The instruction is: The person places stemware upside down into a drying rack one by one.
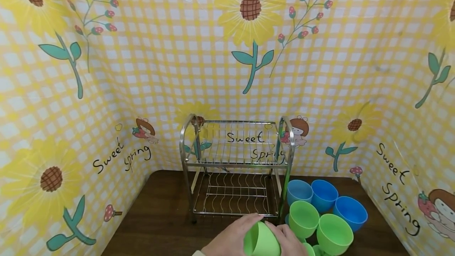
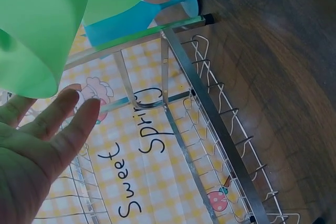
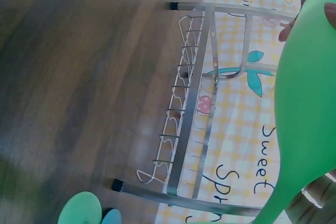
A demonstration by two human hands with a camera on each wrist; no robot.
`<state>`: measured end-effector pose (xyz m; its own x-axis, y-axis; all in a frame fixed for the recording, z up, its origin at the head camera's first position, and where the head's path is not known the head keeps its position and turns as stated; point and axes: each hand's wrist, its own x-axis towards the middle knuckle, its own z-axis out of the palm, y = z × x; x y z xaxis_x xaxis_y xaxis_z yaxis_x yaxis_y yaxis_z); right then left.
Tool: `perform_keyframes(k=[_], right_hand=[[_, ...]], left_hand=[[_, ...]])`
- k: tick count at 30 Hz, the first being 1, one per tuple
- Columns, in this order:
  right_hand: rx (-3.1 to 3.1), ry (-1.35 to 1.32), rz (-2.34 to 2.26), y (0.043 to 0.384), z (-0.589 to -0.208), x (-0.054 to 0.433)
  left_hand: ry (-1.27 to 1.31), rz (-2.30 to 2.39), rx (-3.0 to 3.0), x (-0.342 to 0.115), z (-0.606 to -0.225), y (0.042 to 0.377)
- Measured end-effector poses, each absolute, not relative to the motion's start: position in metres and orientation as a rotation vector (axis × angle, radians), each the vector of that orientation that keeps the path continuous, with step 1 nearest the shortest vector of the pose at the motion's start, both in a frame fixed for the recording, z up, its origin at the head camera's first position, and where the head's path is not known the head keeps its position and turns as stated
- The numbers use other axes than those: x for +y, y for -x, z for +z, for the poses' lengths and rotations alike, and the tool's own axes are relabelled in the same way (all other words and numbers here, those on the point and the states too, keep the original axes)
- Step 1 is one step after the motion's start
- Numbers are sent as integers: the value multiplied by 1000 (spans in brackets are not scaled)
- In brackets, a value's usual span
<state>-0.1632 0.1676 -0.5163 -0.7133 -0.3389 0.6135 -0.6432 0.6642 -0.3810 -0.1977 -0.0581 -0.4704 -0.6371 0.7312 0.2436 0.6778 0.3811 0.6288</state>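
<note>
Held goblet [image 1: 267, 241]: we see it light green and tilted, raised over the desk [image 1: 156, 216] on the near side of the rack [image 1: 234, 165], short of the rack's right front foot; its stem shows in the right wrist view.
Left hand [image 1: 227, 237]: we find it at the goblet's left side; in the left wrist view three fingers reach out spread apart, at or just below the rim, and we cannot tell whether they grip it.
Right hand [image 1: 292, 244]: we see its fingers clamped on the goblet from the right, bent round the bowl.
Rack position: we place it near the middle of the desk's back edge, upright, two tiers of wire between arched metal sides, the lower tier wavy; black caps cover its feet.
Blue group: we count a greyish-blue goblet [image 1: 299, 192] just beside the rack and two brighter blue goblets [image 1: 324, 195], standing upright towards the desk's back right corner.
Green group: we see two green goblets [image 1: 335, 234] upright in front of the blue ones, by the right edge; more green shows below them, partly hidden.
Cloth [image 1: 170, 50]: we see yellow checks, sunflowers and "Sweet Spring" lettering rising along the back, left and right edges.
</note>
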Motion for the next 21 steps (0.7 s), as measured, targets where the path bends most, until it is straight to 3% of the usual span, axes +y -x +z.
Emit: perform_keyframes(k=[7,21], right_hand=[[-2341,-811,780,162,-515,168],[-2506,-670,722,151,-504,166]], left_hand=[[-1214,1261,2397,-58,-471,196],[-1097,1357,2340,-60,-471,196]])
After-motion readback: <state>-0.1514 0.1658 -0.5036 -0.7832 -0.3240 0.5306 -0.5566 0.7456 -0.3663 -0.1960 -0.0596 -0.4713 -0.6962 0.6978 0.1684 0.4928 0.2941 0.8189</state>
